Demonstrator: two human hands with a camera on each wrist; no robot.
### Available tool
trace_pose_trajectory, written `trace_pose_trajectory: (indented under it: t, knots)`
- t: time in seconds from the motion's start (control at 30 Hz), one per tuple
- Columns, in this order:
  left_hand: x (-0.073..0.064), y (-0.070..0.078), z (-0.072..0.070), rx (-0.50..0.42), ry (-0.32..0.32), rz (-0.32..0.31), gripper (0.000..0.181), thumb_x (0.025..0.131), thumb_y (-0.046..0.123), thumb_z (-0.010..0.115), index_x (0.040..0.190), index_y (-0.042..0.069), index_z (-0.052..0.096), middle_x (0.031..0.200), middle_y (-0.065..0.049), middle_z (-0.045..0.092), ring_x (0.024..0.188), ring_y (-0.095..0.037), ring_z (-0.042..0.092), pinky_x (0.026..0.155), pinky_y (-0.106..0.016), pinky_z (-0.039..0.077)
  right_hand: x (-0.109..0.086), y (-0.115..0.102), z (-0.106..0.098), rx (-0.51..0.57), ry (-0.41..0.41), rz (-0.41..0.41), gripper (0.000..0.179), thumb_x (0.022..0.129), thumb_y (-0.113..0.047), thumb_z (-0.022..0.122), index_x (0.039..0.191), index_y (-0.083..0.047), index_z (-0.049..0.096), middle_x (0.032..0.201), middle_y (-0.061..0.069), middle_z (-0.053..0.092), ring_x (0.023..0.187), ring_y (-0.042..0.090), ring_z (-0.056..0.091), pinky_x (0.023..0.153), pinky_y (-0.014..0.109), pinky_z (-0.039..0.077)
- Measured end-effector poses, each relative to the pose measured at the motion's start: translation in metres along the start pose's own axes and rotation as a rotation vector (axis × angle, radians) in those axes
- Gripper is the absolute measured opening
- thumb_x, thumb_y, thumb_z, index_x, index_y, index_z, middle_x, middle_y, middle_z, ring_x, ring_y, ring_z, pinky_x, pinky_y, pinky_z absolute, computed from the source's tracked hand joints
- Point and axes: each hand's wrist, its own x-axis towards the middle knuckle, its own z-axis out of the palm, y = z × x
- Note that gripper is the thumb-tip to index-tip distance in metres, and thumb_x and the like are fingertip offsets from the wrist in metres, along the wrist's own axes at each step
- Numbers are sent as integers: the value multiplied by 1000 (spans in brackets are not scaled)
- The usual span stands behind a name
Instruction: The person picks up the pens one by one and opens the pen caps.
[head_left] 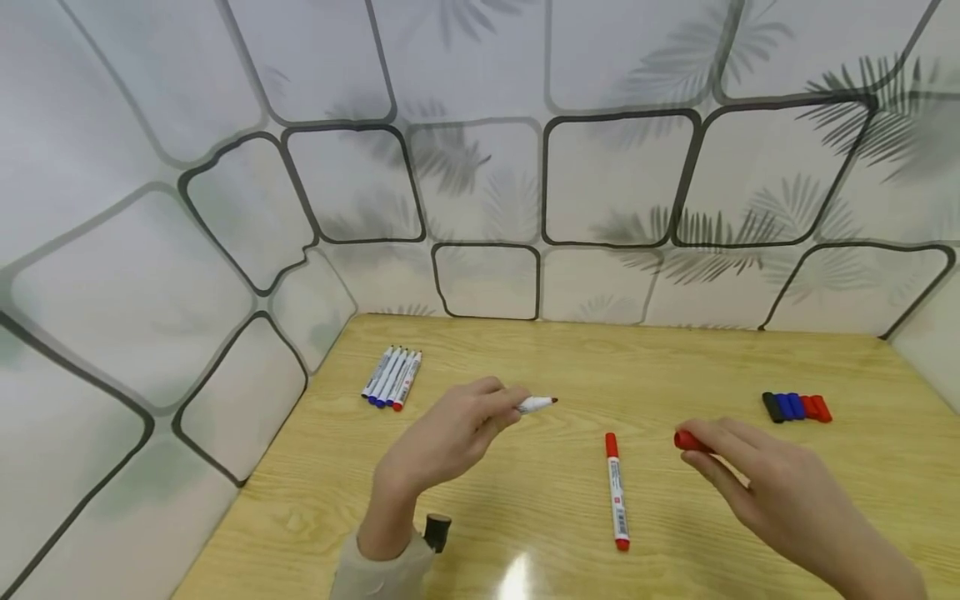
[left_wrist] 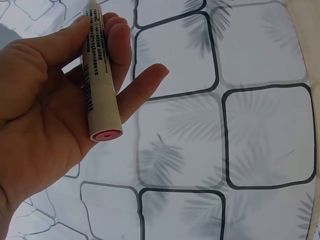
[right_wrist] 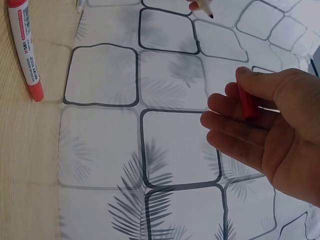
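My left hand [head_left: 457, 433] pinches an uncapped white marker [left_wrist: 102, 85] between thumb and fingers. Its bare tip points right in the head view, and a red end plug shows in the left wrist view. In my right hand [head_left: 787, 483] a red marker cap [right_wrist: 247, 102] is held between thumb and fingers, apart from the marker, its opening facing left in the head view. Between the two hands a capped red marker [head_left: 617, 492] lies on the table, its red cap toward the back.
At the back left of the wooden table [head_left: 555, 350] several uncapped markers [head_left: 392, 379] lie side by side. A row of loose black, blue and red caps [head_left: 797, 407] lies at the right. Patterned fabric walls [head_left: 487, 183] stand behind and left of the table.
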Motion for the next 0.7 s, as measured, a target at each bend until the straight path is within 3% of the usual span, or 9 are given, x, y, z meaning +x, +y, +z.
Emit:
trace_pose_trajectory:
  t: [0.4,0.57,0.7]
  knots:
    - [0,0,3,-10,-49,-36,25,101,10,56,123,8,67,87,2,55,70,-8,42,61,-19,38,-3,7,0,65,-26,9,55,101,-57,39,102,-15,74,104,-10,60,84,-1,59,70,8,46]
    - [1,-1,3,-7,-39,-24,25,101,11,57,123,7,68,87,2,56,70,-8,43,61,-20,39,-4,13,1,100,-1,26,56,99,-57,41,99,-13,75,102,-6,54,93,0,50,75,8,40]
    - [1,-1,4,1,-35,-23,24,101,11,57,122,8,68,88,2,56,71,-8,43,62,-20,39,-6,18,3,135,16,47,55,98,-55,44,101,-10,75,100,-6,57,90,-2,53,73,8,40]
